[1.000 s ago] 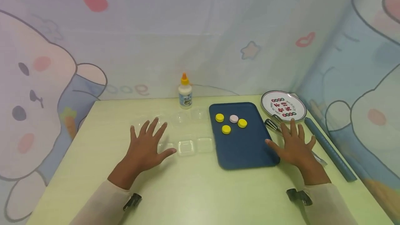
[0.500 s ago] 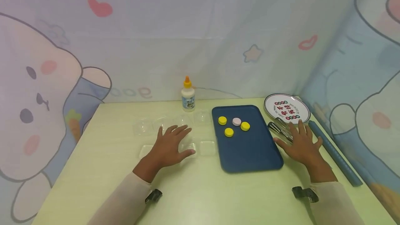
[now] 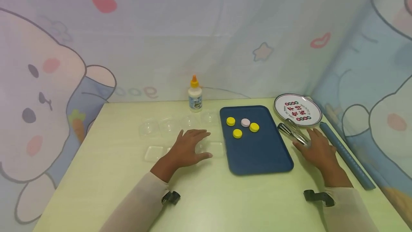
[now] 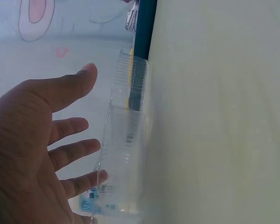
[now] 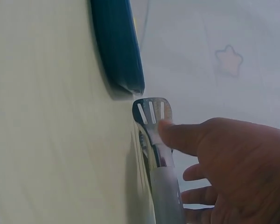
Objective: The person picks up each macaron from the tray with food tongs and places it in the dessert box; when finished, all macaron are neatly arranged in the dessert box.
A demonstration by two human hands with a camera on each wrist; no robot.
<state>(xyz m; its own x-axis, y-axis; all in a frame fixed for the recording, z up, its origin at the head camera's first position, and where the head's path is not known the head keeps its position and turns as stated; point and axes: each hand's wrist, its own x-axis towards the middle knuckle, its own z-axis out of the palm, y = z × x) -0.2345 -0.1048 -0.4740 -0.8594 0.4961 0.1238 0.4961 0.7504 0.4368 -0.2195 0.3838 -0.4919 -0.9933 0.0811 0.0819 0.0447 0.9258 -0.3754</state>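
The tongs (image 3: 299, 138) lie on the worktop (image 3: 238, 203) beside the tray (image 3: 257, 156), presumably to suit the right grip (image 3: 320, 153), which is at them, loose-fingered, not closed round them. The left grip (image 3: 185, 151), near the clear boxes (image 3: 153, 153), is spread and holds nothing. The right wrist view overlaps thumb and tongs, touch uncertain; the head view shows discs (image 3: 237, 133) the tray's wall mostly hides there.

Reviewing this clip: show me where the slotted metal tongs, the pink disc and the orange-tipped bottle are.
Slotted metal tongs (image 5: 165, 176): right wrist view, on the pale handle.
Pink disc (image 3: 245, 122): head view, on its top.
Orange-tipped bottle (image 3: 195, 102): head view, on its label.
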